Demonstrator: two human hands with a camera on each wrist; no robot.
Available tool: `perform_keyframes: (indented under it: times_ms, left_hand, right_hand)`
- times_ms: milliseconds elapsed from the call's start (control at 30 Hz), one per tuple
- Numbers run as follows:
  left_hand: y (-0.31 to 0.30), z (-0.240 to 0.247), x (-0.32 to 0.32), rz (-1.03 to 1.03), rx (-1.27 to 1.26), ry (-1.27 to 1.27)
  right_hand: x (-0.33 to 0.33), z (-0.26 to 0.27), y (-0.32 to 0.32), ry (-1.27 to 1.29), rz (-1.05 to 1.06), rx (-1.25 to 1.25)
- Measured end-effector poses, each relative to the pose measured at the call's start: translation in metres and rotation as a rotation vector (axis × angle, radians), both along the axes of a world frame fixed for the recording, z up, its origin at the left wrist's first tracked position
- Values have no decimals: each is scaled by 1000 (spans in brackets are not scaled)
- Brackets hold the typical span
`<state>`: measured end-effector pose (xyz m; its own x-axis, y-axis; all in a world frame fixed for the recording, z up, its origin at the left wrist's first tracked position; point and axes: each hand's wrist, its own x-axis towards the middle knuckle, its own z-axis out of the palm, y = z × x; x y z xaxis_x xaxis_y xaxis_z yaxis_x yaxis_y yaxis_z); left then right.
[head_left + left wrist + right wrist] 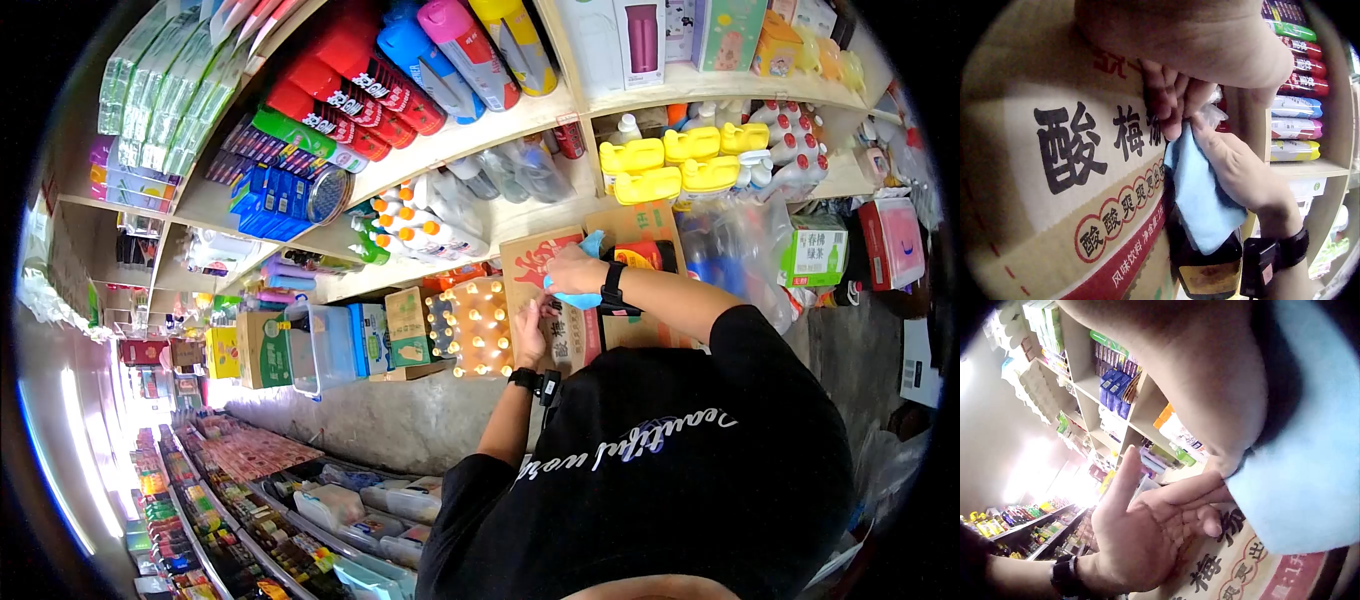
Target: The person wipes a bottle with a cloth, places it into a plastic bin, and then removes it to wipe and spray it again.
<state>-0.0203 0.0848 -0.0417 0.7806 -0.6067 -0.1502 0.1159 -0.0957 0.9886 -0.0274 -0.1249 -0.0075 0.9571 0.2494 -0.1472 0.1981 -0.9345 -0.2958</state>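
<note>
My right hand (578,272) grips a light blue cloth (594,296), which hangs from its fingers over the top of a dark bottle (1210,272). Beside it, against the printed cardboard box (1035,162), is my left hand (530,335). In the right wrist view the left hand (1147,531) shows its palm, thumb held out, some fingers loosely bent and others reaching to the right hand. A bit of clear plastic (1214,114) shows between the two hands; which one touches it, I cannot tell.
A pack of orange-brown bottles (478,335) stands left of the box. An open carton (650,328) and plastic-wrapped goods (735,245) lie to the right. Shelves with yellow jugs (640,187) and red spray cans (350,105) rise behind; a clear bin (325,345) is further left.
</note>
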Motion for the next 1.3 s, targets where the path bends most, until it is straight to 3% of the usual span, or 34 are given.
perform_keyframes:
  times_ms: [133, 167, 233, 367, 433, 467, 567, 733, 933, 1033, 1167, 1300]
  left_hand:
    - [-4, 5, -3, 28, -20, -20]
    - [-5, 4, -3, 29, -25, -26]
    - [-3, -5, -2, 30, -34, -38]
    - [1, -9, 0, -26, -36, -107]
    - [-3, 3, -3, -89, -82, -134]
    - [-4, 3, -4, -83, -82, -126]
    - [-6, 2, -5, -67, -80, -109]
    - [-6, 8, -6, -59, -68, -154]
    - [-6, -2, -5, -51, -146, -39]
    - [-6, 1, -6, -44, -99, -113]
    - [-5, 3, -6, -44, -82, -143]
    - [-5, 0, -4, -40, -75, -156]
  right_hand:
    - [7, -18, -9, -120, 48, 108]
    - [10, -21, -11, -44, 33, 86]
    - [15, -10, -15, 107, 2, 44]
    - [12, 24, -35, 174, -36, 240]
    - [2, 69, -45, 190, -103, 365]
    - [6, 66, -54, 210, -124, 309]
    - [-17, 124, -85, 17, -165, 367]
    - [-59, 197, -134, 35, -328, 302]
    - [-119, 258, -155, -341, -438, 288]
    - [-137, 278, -152, -524, -430, 253]
    - [-133, 255, -142, -489, -445, 61]
    - [-121, 184, -118, 11, -436, 20]
